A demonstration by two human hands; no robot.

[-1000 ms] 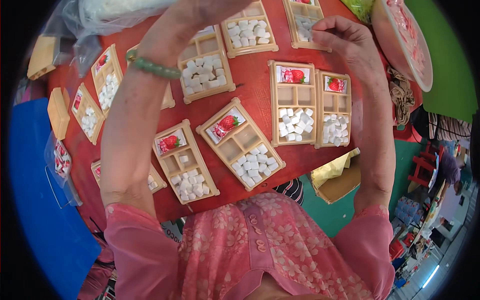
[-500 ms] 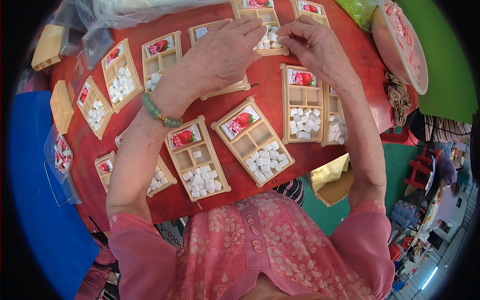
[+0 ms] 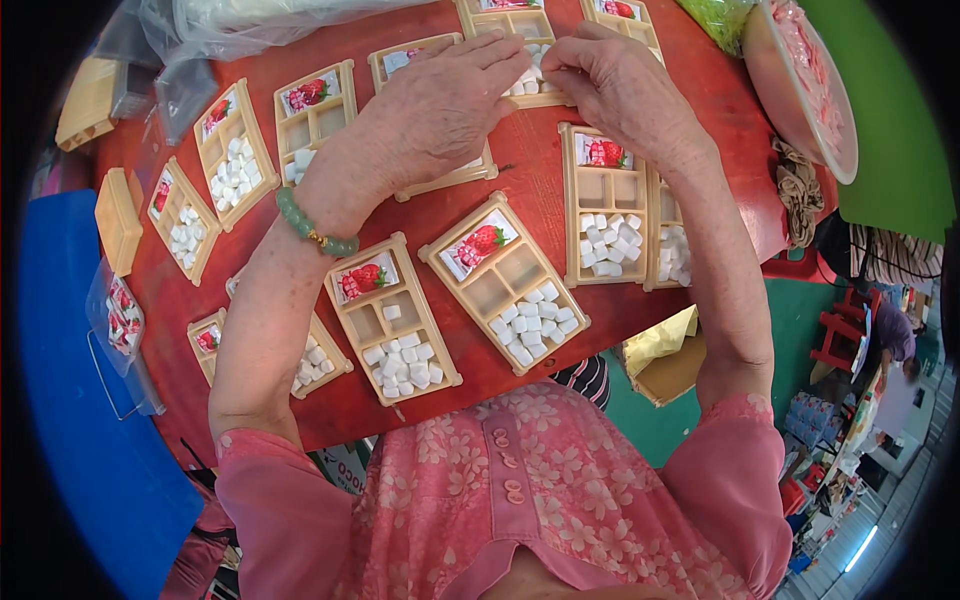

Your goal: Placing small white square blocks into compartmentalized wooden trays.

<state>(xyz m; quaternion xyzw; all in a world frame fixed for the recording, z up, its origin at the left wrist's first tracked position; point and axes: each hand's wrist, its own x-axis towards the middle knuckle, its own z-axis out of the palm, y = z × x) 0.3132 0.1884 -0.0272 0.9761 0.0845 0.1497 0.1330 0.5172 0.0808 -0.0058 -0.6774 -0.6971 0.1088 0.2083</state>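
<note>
At the far middle of the red table, my left hand (image 3: 425, 125) is stretched out palm down, its fingers pointing right over the edge of a beige divided tray (image 3: 463, 22). White marshmallow-like cubes (image 3: 528, 82) fill that tray's near compartment, beside the fingertips. My right hand (image 3: 635, 95) comes in from the right with thumb and fingers pinched together over the same cubes. Whatever the pinch holds, if anything, is hidden. Closer to me lie more such trays, among them a tilted one (image 3: 505, 285), each with a strawberry-printed packet (image 3: 479, 250) in its top compartment.
Several more filled trays, one a tray (image 3: 236, 155), spread to the left. A pale bowl (image 3: 800, 100) of pink packets stands at the far right by a crumpled brown cloth (image 3: 795, 195). Clear plastic (image 3: 240, 25) covers the far left. An open carton (image 3: 665, 365) sits below the table edge.
My right hand has shifted slightly left, its fingers more curled over the white cubes. The left hand stays nearly in place. The whole view has moved a little.
</note>
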